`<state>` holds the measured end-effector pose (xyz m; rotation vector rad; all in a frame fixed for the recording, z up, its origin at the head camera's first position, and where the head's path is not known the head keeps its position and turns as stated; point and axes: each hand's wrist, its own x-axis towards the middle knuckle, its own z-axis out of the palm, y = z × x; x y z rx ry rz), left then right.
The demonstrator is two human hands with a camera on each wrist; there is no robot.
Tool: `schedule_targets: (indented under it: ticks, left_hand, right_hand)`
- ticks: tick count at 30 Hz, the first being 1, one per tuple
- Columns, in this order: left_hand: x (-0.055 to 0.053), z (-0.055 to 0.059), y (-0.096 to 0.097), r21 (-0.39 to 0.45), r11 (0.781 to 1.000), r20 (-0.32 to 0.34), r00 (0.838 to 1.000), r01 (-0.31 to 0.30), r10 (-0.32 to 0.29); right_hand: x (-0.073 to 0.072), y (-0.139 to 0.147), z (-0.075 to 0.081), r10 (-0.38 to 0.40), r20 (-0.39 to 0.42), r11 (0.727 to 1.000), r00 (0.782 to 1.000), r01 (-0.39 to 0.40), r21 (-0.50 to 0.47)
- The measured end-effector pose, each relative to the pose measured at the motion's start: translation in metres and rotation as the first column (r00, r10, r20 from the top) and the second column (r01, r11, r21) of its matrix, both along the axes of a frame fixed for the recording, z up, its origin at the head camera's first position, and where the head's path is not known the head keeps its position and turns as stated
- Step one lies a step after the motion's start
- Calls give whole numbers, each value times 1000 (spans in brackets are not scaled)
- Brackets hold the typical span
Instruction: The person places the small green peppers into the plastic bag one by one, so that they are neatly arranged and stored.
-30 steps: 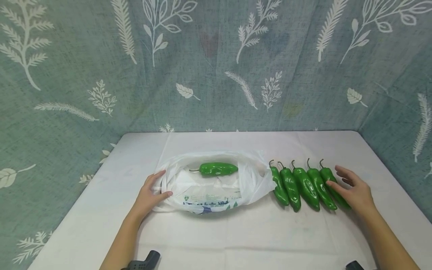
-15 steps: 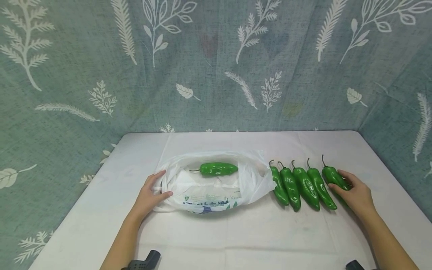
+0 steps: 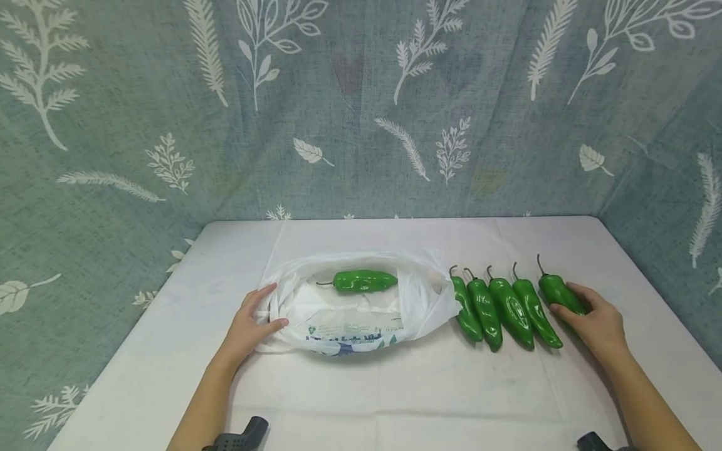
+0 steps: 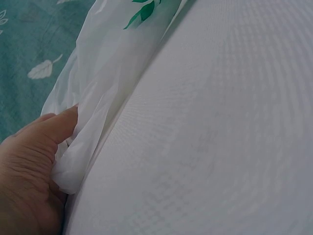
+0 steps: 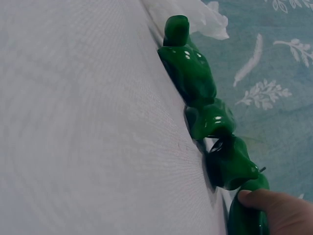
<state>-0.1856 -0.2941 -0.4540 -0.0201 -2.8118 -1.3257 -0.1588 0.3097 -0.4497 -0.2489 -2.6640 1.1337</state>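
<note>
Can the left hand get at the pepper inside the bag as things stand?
Probably yes: the bag gapes open, leaving the pepper inside largely uncovered, though the left hand has its grip on the bag's left edge and would likely need to let go first.

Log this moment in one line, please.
left hand: holds bag by its side | right hand: grips rightmost pepper | in bag: one pepper | beside bag: four peppers

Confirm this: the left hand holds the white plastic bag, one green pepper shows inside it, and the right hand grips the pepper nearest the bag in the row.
The last part is wrong: the head view shows the right hand gripping the row's pepper farthest from the white plastic bag. The rest stands: left hand holding the bag, one green pepper inside it.
</note>
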Motion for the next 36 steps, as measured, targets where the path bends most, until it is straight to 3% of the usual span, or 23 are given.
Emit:
schedule_targets:
  ticks: [20, 36]
  left_hand:
    - [-2, -1, -1, 0, 1000, 2, 1000, 5, -5]
    - [-1, 0, -1, 0, 1000, 14, 1000, 3, -3]
  right_hand:
    - [5, -13, 29, 22, -41, 998, 999, -24, -52]
    - [2, -36, 32, 58, -90, 996, 994, -63, -63]
